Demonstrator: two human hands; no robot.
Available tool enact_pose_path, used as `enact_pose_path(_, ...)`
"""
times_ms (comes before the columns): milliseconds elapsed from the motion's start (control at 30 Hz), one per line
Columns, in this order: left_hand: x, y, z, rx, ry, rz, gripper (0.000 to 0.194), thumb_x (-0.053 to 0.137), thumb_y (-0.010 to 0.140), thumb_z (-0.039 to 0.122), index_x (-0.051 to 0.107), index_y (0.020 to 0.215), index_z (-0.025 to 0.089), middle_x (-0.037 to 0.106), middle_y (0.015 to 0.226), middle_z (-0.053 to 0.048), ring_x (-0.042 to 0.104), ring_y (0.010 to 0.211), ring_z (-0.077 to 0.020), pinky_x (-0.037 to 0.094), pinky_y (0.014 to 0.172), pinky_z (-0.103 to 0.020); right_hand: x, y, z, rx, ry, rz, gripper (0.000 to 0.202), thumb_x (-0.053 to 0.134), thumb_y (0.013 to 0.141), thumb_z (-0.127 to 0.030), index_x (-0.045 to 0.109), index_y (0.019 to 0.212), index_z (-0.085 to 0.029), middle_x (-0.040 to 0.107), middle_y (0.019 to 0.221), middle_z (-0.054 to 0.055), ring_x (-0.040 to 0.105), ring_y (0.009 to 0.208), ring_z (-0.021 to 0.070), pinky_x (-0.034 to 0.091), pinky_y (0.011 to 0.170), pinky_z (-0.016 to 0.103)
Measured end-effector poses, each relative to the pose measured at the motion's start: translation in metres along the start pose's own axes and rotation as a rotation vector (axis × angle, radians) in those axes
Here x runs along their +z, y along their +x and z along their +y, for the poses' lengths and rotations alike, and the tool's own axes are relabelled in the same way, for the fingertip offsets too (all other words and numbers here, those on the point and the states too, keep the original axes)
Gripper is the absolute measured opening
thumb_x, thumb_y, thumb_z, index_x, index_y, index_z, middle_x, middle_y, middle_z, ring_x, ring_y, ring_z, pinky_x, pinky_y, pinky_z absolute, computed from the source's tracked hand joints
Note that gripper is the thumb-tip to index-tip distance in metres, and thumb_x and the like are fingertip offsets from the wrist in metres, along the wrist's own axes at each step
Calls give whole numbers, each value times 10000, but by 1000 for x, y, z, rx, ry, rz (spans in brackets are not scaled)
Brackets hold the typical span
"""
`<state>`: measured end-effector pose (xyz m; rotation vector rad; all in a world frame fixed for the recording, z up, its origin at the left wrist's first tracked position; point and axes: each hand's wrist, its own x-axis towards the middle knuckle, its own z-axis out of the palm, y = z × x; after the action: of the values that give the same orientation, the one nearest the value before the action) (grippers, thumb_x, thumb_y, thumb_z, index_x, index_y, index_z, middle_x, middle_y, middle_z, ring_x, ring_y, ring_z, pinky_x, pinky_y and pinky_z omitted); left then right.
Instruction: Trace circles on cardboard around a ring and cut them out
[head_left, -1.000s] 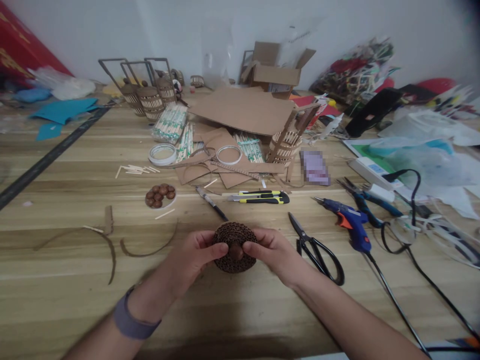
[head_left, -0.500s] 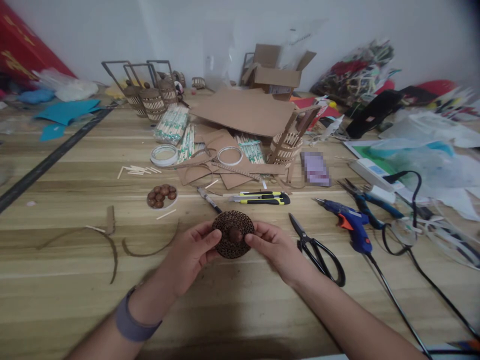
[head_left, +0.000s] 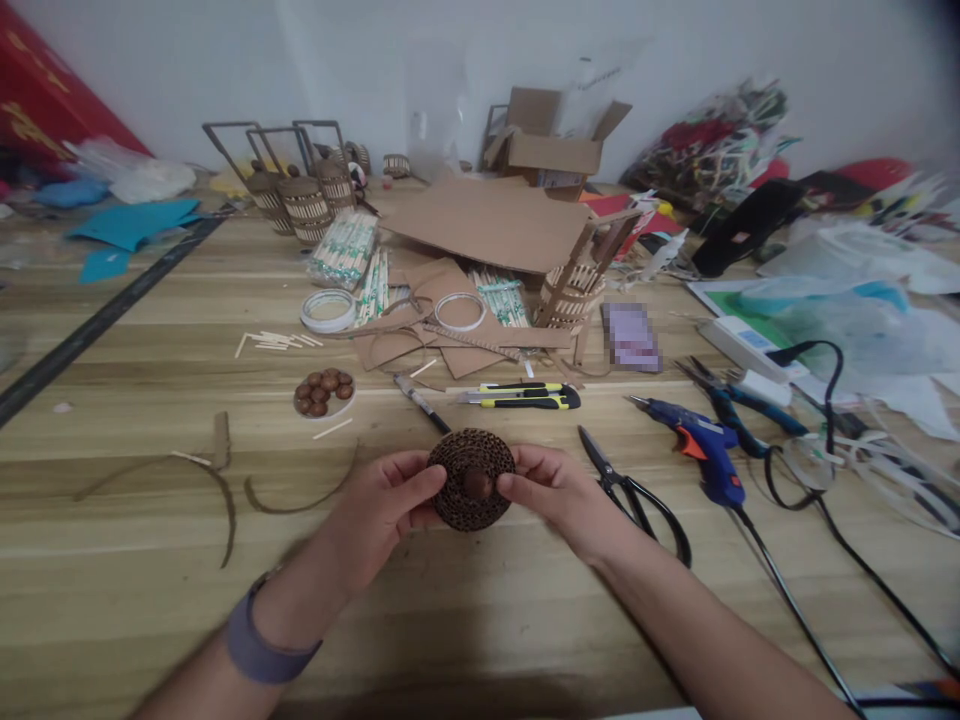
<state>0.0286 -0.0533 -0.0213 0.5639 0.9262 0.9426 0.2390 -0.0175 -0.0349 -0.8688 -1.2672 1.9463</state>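
Coiled disc (head_left: 459, 495) shifted slightly | left hand (head_left: 390, 505), right hand (head_left: 559, 500) pinching its rim | dish (head_left: 343, 403): brown balls (head_left: 319, 395)

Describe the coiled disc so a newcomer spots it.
Over the wooden table, find the left hand and right hand, just below picture centre. The coiled disc is gripped between them. Unlike the scissors to its right, it's round and dark brown, with one brown ball on top.

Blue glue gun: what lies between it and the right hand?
In the head view, black-handled scissors lie between the right hand and the glue gun.
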Motion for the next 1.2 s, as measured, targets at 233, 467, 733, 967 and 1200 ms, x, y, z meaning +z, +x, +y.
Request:
enact_pose_path(233, 0, 1, -3, -8, 24, 96, 475, 1029, 481, 446, 837, 838, 198, 806, 737, 2, 700, 669, -122, 567, 667, -214, 5, 0, 3, 33, -27, -3, 369, 874, 774, -523, 778, 861, -178, 769, 795, 20, 675, 773, 165, 541, 806, 298)
enact_pose_path(467, 5, 1, -4, 9, -8, 101, 437, 1025, 493, 443, 839, 811, 209, 811, 726, 10, 710, 667, -121, 559, 672, -213, 8, 1, 10, 8, -35, 31, 413, 861, 774, -565, 759, 904, -187, 763, 820, 22, 673, 790, 175, 547, 813, 315)
enact_pose_path(733, 7, 1, -5, -1, -15, 104, 444, 1029, 475, 451, 829, 777, 193, 802, 697, 1, 702, 646, -122, 553, 654, -212, 9, 0, 9, -25, -72, 20, 365, 827, 817, -533, 748, 863, -180, 750, 775, 24, 661, 753, 177, 547, 772, 313)
enact_pose_path(967, 7, 0, -4, 10, -32, 113, 447, 1038, 463, 393, 827, 809, 204, 811, 734, 10, 726, 684, -138, 564, 672, -227, 9, 1, 10, 6, 13, 98, 385, 909, 721, -523, 767, 831, -182, 753, 762, 3, 640, 706, 142, 529, 736, 270)
enact_pose_path(1200, 9, 1, -5, 32, -37, 116, 443, 1036, 469, 340, 832, 837, 200, 807, 725, 16, 709, 660, -113, 547, 680, -206, 9, 2, 12, 5, 39, 88, 396, 928, 694, -511, 768, 858, -189, 763, 828, 17, 653, 737, 159, 542, 742, 291)
